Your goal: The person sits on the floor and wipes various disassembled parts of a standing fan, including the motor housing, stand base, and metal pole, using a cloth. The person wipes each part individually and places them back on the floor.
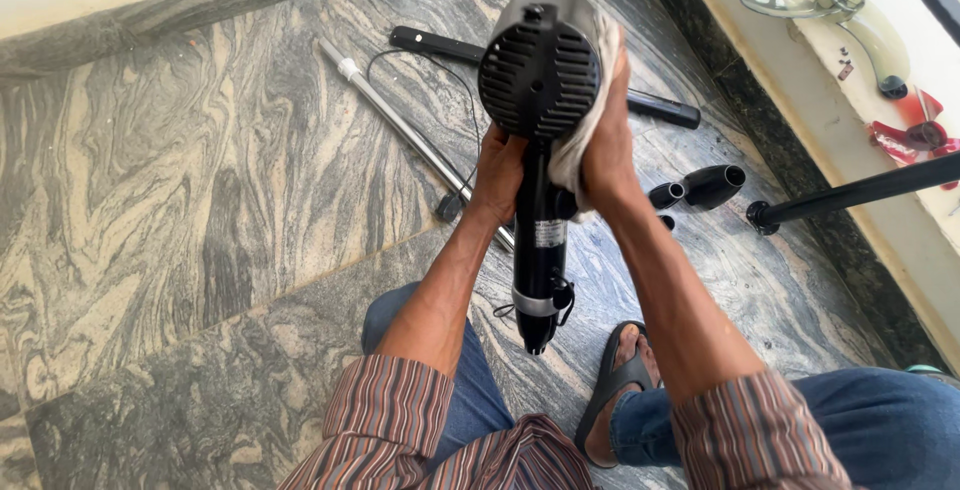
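A black fan motor housing [540, 65] with a slotted rear grille sits on top of a black neck post [538, 250], held up over my lap. My left hand [497, 175] grips the post just under the housing. My right hand [606, 135] presses a white cloth [583, 135] against the right side of the housing and the post. A thin black cord [440, 70] trails from the motor onto the floor.
A silver metal pole [400, 125] lies on the grey marble floor [200, 200] beyond my hands. Black base bars [660, 107], a black cone-shaped piece [712, 185] and a black tube [860, 190] lie to the right. Translucent fan blades [850, 10] and a red part [915, 135] rest on the pale ledge.
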